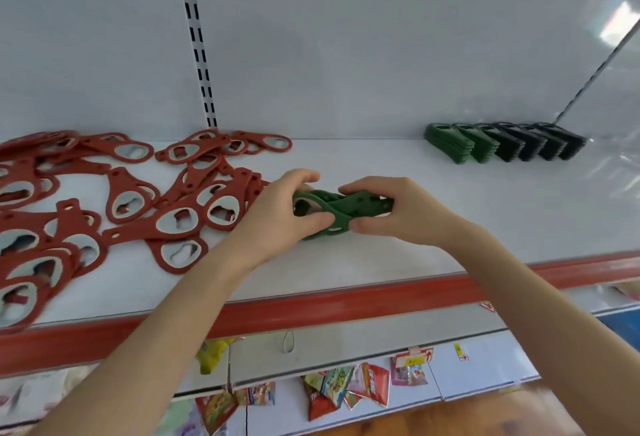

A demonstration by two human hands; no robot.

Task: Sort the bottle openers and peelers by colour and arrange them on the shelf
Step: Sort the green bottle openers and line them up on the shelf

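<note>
Both my hands hold a small bunch of green bottle openers (337, 208) just above the white shelf (450, 207) at its middle. My left hand (280, 214) grips their round ends, thumb underneath. My right hand (391, 208) pinches the handle ends from the other side. A loose heap of several red bottle openers (114, 193) covers the left part of the shelf. At the back right, stacks of green openers (460, 141) stand in a row beside stacks of black openers (540, 141).
A red price strip (346, 304) runs along the shelf's front edge. Behind is the white back panel with a slotted upright (199, 51). Below the shelf hang colourful snack packets (349, 387). Bare shelf surface lies between my hands and the stacked rows.
</note>
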